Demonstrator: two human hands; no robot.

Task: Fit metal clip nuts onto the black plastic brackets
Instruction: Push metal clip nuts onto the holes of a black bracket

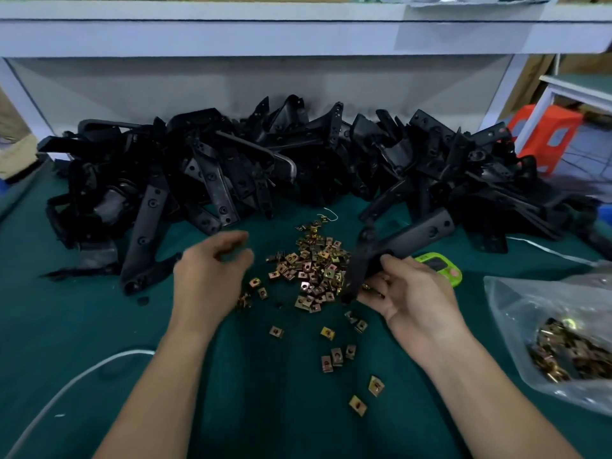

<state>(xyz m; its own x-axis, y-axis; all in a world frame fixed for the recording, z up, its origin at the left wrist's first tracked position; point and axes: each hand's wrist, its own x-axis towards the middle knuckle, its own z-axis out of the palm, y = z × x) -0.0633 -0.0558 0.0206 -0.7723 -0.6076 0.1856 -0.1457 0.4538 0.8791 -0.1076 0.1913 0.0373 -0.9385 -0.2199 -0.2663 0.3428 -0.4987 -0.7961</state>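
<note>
A heap of small brass-coloured metal clip nuts (313, 270) lies on the green table mat (99, 326), with several more scattered toward me. My right hand (417, 296) holds a long black plastic bracket (407, 240) by its lower end, just right of the heap; the bracket slants up to the right. My left hand (212, 270) hovers left of the heap, fingers curled and blurred, with nothing clearly in it. A big pile of black plastic brackets (265, 160) spans the back of the table.
A clear plastic bag of clip nuts (563, 339) lies at the right edge. A bright green small device (440, 265) sits behind my right hand. A white cable (76, 382) curves across the front left. A white shelf frame (298, 34) rises behind the pile; an orange stool (543, 134) stands far right.
</note>
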